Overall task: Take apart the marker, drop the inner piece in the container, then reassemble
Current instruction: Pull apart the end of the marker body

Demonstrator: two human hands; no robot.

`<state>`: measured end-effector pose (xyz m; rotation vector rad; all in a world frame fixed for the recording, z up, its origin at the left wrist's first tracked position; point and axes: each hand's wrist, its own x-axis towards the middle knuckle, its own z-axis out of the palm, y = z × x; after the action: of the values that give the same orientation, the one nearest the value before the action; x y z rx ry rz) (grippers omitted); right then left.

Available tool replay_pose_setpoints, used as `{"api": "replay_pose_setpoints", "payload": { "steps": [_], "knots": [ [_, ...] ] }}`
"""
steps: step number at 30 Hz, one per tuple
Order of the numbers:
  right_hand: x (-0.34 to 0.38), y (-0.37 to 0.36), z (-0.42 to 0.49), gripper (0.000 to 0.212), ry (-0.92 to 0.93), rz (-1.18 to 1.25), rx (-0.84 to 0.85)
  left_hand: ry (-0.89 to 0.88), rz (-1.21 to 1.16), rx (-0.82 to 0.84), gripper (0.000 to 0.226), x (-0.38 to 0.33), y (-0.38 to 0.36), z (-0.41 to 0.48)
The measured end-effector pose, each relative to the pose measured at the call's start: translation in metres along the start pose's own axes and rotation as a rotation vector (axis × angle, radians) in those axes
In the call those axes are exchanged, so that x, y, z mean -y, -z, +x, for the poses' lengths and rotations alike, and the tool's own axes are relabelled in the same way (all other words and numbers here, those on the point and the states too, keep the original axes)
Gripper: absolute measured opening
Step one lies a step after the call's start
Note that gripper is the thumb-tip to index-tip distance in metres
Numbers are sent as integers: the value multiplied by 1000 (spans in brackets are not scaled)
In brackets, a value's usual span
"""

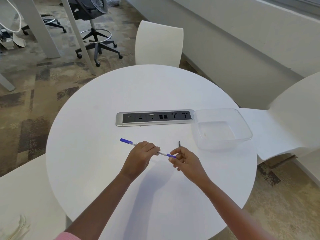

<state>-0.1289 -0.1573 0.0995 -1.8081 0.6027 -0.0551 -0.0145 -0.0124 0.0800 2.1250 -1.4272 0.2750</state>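
Left hand grasps the marker, right hand pinches its end plug; next, pull it (judging by the empty container).

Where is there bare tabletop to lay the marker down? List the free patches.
Free: the wide stretch of table left of the power strip, the far side behind the strip, and the near edge between the forearms. Crowded: right side, where the small dark piece lies beside the clear container, near the right hand.
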Motion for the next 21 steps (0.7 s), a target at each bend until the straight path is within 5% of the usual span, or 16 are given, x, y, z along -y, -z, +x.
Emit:
{"api": "replay_pose_setpoints", "payload": {
  "steps": [7, 14, 21],
  "knots": [
    [-8, 2, 2, 19, 24, -24, -58, 0, 0, 5, 20, 0, -2, -1],
    [-23, 15, 10, 27, -137, 60, -58, 29, 11, 2, 10, 2, -3, -3],
    [-61, 31, 26, 18, -266, 13, -349, 37, 5, 8, 11, 2, -4, -5]
  ]
}}
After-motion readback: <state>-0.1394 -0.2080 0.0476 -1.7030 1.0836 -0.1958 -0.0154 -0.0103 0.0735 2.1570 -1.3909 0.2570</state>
